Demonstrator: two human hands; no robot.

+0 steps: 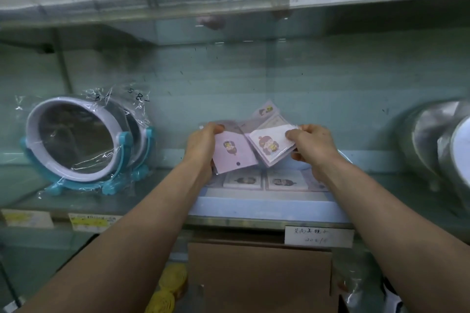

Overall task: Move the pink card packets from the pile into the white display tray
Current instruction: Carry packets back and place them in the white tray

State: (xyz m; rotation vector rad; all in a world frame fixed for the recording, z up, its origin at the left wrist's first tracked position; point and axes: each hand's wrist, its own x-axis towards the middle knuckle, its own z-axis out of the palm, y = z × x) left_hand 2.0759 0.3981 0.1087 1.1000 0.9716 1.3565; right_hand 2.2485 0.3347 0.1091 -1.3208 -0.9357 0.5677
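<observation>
The pink card packets (pixel 236 154), gripped by the left hand (pixel 203 146) and pinched by the right hand (pixel 314 146) above the white display tray (pixel 267 206), could have been dropped outside it, the sleeves apparently being slick.

Glass shelf (pixel 20 180), shop display, viewed from the front and above
Left hand (pixel 203 146): grips a pink card packet (pixel 235 154) along its left side, cartoon figure and punched hole showing
Right hand (pixel 314 146): pinches a second packet (pixel 268 146), tilted, its lower edge touching the first
Pile (pixel 267 115): loose packets just behind both hands
White display tray (pixel 267 207): below the hands, two flat packets (pixel 243 180) side by side inside
Round mirror (pixel 76 140): white rim, teal stand, clear wrap, left of the tray
Handwritten label (pixel 319 236): on the shelf edge, cardboard box (pixel 259 274) beneath
</observation>
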